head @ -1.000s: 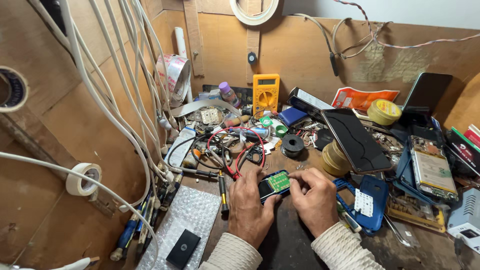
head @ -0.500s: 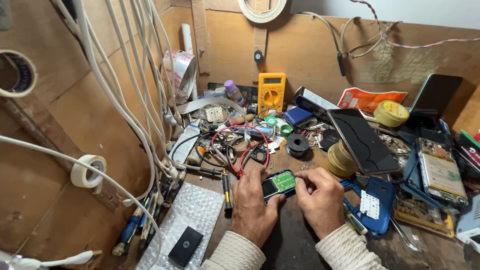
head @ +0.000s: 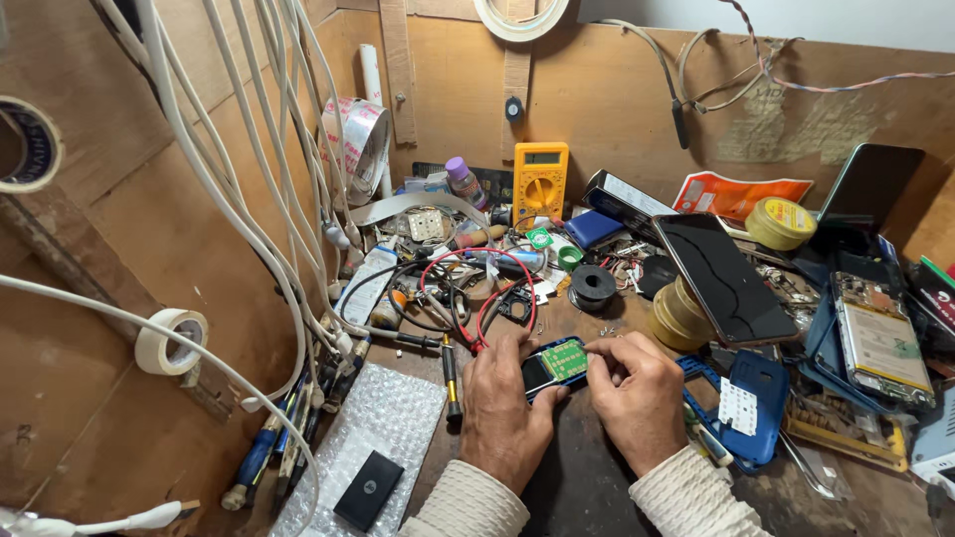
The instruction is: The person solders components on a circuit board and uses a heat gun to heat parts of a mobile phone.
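Note:
My left hand (head: 505, 410) grips a small blue-cased phone with its green circuit board exposed (head: 557, 365), low in the middle of the bench. My right hand (head: 637, 398) rests beside it, its fingertips pinched on the board's right edge. Both hands wear cream knit sleeves. A black screwdriver (head: 451, 376) lies just left of my left hand. Red and black probe leads (head: 484, 293) loop right behind the phone.
A yellow multimeter (head: 540, 182) stands at the back wall. A black smartphone (head: 723, 278) leans on tape rolls at right, with an opened phone (head: 879, 338) and blue covers (head: 753, 403) beyond. Bubble wrap (head: 373, 438) with a small black part lies left. White cables (head: 249, 179) hang at left.
The view has shifted slightly. My hands stay on the small phone, with my right fingertips moving a little along the board's edge.

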